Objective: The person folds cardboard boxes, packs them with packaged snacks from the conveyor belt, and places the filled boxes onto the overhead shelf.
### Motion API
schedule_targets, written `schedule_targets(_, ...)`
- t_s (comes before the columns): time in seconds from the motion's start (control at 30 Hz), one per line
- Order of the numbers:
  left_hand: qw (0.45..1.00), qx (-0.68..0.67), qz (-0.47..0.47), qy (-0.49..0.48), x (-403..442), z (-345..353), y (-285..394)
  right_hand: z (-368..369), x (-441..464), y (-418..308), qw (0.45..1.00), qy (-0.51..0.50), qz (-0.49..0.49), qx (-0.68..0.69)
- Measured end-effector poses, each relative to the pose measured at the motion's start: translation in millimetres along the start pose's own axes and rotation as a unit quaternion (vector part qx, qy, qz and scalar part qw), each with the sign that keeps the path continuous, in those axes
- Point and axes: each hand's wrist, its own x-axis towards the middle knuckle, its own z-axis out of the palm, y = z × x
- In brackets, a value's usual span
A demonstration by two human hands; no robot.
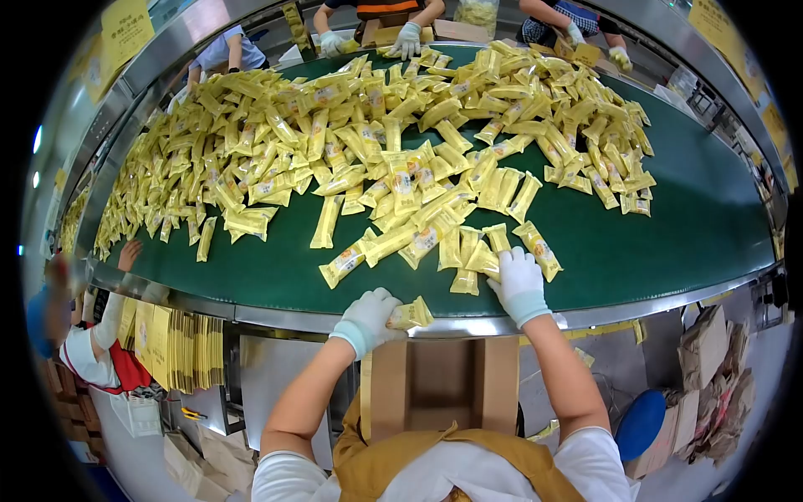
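My left hand (366, 322), in a white glove, is closed around one end of a yellow wrapped snack packet (411, 315) at the belt's near edge. My right hand (519, 286), gloved as well, reaches onto the green belt (611, 268), its fingers curled against a yellow packet (483, 261) at the near end of the pile. Another packet (538, 250) lies just beyond its fingertips. Between my forearms, below the belt edge, stands an open cardboard box (390, 389); no packets show inside it.
A large heap of packets (276, 134) covers the belt's far and left parts. Across it, co-workers' gloved hands (407, 40) work at boxes. At left, another person (92, 351) reaches in beside flattened cartons (180, 343). A blue stool (641, 425) and brown paper bags (711, 376) are at right.
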Motion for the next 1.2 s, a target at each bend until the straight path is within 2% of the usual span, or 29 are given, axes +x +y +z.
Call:
schedule_targets(0.1, 1.000, 0.016, 0.002, -0.005, 6, 1, -1, -5, 4, 16, 0.994, -0.041, 0.036, 0.096)
schedule_targets(0.2, 0.997, 0.003, -0.069, 0.032, 17, -22, 5, -26, 16, 21, 0.984, 0.024, 0.092, 0.149)
schedule_targets(0.23, 0.997, -0.022, -0.064, 0.043, 19, -41, 8, -37, 22, 18, 0.979, 0.042, 0.114, 0.161)
schedule_targets(0.3, 0.986, 0.005, -0.070, 0.152, 34, -53, 1, -41, 33, 6, 0.983, 0.017, 0.147, 0.109)
schedule_targets(0.37, 0.979, 0.040, -0.121, 0.162, 64, -70, 1, -32, 43, -3, 0.983, -0.036, 0.168, 0.059)
schedule_targets(0.43, 0.980, 0.076, -0.143, 0.112, 94, -72, 4, 12, 46, -2, 0.987, -0.056, 0.144, 0.051)
schedule_targets(0.5, 0.983, 0.115, -0.135, 0.052, 124, -56, -4, 11, 43, -11, 0.986, -0.063, 0.152, 0.033)
schedule_targets(0.6, 0.978, 0.129, -0.155, 0.056, 129, -53, -1, 14, 39, -1, 0.992, -0.041, 0.117, 0.022)
schedule_targets(0.7, 0.979, 0.114, -0.143, 0.089, 108, -53, -1, 14, 30, 22, 0.999, 0.014, 0.036, -0.015)
schedule_targets(0.83, 0.962, 0.149, -0.127, 0.191, 51, -33, -3, 18, -1, 45, 0.992, 0.087, -0.015, -0.092)
schedule_targets(0.9, 0.959, 0.201, -0.080, 0.182, 43, 1, -31, 17, -17, 44, 0.982, 0.134, -0.069, -0.112)
schedule_targets(0.93, 0.956, 0.227, -0.057, 0.179, 37, 9, -36, 18, -24, 39, 0.988, 0.093, -0.067, -0.106)
schedule_targets(1.03, 0.927, 0.265, 0.048, 0.261, 15, 23, -36, -5, -47, 22, 0.989, 0.113, -0.076, -0.057)
schedule_targets(1.2, 0.975, 0.194, -0.011, 0.106, 11, 4, -22, 7, -31, 51, 0.999, 0.029, -0.040, 0.005)
